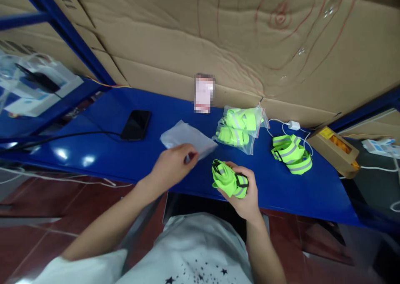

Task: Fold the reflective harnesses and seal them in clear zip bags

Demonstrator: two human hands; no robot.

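My right hand (245,192) is closed around a folded neon-green reflective strap bundle (228,179) above the front edge of the blue shelf (125,155). My left hand (175,163) pinches the near edge of a stack of clear plastic bags (187,139) lying flat on the shelf. Behind them lie bagged green straps (239,128) in clear packets. A loose green strap bundle with grey reflective bands (292,153) rests to the right.
A black phone (136,125) with a cable lies at the left. A small card (203,93) leans against the cardboard wall. A white charger (293,125) and an open cardboard box (337,150) sit at the right. Boxes fill the left shelf.
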